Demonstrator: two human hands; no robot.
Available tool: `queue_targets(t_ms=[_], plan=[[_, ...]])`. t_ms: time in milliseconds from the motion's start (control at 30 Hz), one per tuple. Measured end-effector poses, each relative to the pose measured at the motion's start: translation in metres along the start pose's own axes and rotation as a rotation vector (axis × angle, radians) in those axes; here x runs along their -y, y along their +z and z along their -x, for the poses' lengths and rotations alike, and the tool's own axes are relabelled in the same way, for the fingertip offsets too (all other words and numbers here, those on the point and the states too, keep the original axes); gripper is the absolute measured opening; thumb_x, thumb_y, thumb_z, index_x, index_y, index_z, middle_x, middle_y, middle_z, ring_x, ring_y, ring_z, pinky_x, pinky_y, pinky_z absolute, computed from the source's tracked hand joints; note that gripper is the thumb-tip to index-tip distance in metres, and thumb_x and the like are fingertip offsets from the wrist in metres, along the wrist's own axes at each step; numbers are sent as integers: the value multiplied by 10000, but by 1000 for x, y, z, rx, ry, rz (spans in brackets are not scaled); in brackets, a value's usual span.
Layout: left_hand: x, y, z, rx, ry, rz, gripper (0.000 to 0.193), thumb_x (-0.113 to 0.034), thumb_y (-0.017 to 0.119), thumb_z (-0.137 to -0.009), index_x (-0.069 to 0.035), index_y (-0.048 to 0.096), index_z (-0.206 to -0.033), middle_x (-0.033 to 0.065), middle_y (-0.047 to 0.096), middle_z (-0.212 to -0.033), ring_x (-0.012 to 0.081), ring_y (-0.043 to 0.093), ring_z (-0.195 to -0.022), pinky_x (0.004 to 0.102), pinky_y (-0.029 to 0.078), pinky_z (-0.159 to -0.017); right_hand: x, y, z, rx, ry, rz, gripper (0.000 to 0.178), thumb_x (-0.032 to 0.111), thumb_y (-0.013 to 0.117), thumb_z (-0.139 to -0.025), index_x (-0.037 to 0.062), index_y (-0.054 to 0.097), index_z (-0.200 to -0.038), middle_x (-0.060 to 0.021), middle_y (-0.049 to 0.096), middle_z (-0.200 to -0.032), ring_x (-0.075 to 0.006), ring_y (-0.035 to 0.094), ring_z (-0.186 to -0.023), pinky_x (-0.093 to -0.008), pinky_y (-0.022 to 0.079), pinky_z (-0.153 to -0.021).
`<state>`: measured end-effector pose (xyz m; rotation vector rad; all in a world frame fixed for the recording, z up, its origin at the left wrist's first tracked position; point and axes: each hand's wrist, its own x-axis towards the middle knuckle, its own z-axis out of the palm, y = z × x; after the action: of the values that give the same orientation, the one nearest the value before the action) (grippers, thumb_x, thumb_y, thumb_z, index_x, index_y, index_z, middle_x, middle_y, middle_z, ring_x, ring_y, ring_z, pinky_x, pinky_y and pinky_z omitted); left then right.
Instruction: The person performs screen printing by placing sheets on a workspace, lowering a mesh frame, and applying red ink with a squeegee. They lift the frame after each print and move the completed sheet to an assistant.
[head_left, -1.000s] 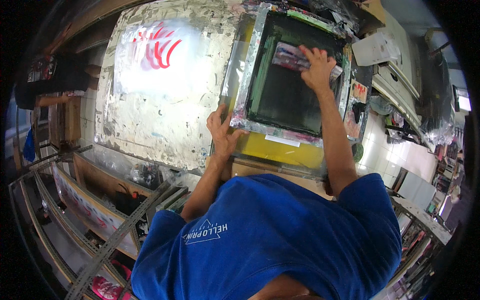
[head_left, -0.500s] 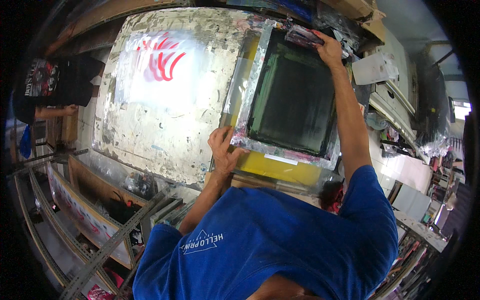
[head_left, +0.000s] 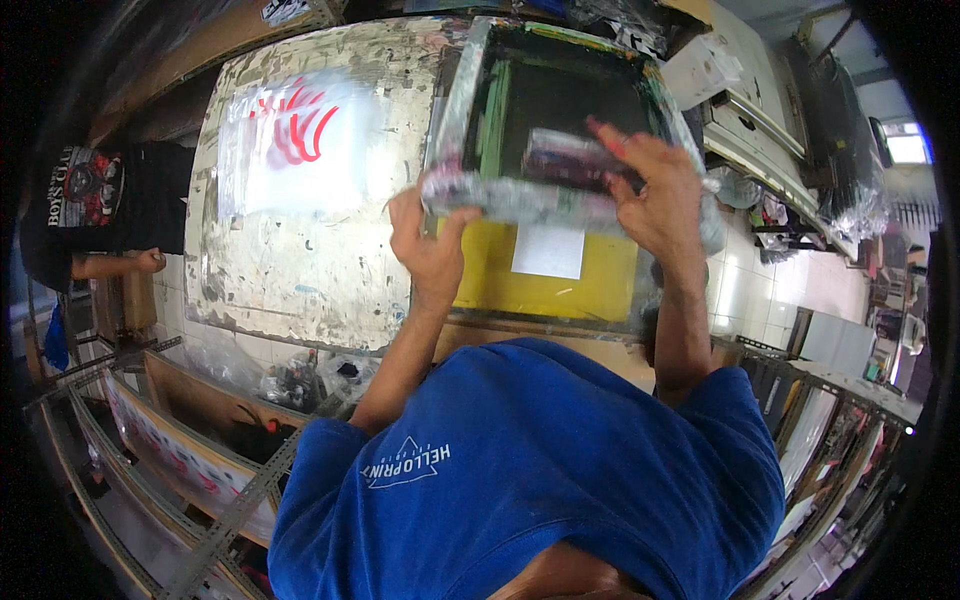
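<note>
A screen printing frame (head_left: 540, 198) with dark mesh (head_left: 560, 85) stands tilted, its near edge raised above a yellow board (head_left: 480, 270). My left hand (head_left: 428, 240) is closed on the frame's near left corner, thumb at the near edge. In my right hand (head_left: 655, 190) is the right end of a squeegee (head_left: 565, 158), which lies over the near part of the mesh; red ink marks the fingertips. Below the raised edge, a white sheet of paper (head_left: 548, 250) shows on the yellow board. Motion blurs the frame's near edge and the squeegee.
Left of the frame, clear plastic sheets with red brush-like strokes (head_left: 300, 140) lie on a paint-worn white tabletop (head_left: 270, 285). Another person in a dark shirt (head_left: 120, 200) stands at the far left. Metal racks (head_left: 220, 540) and a white container (head_left: 705, 68) flank the table.
The squeegee has come toward me from the far end of the mesh in my right hand. The frame's near edge has risen, uncovering more yellow board and white paper.
</note>
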<state>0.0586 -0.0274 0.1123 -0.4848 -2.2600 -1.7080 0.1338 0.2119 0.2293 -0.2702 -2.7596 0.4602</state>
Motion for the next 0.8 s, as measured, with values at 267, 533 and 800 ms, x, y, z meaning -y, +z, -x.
queue_targets(t_ms=[267,533,800], plan=[[-11,33,-72,-42,-119,279,625,-134,765,-841,68,504,-1372,90,660,-1068,157,562,-918,294,444,-825,2,-69,-86,-317,-142,-66,421,213,660,-736,11,738,-1097,-191,737,-904,-282,702,-787,-361,541,-727],[113,46,22,59,-60,-629,284,-216,775,-807,-53,729,-1035,169,659,-1043,366,613,-960,484,497,-814,-5,-86,-136,-300,-121,-46,428,239,635,-753,56,728,-1128,-223,726,-956,-329,702,-856,-382,539,-766],[85,57,0,-129,-290,-85,113,-88,716,-856,21,721,-881,137,686,-757,210,611,-654,341,492,-641,-16,-90,-151,-243,-156,-140,396,205,612,-793,16,719,-1125,-188,737,-948,-298,683,-812,-362,539,-764]])
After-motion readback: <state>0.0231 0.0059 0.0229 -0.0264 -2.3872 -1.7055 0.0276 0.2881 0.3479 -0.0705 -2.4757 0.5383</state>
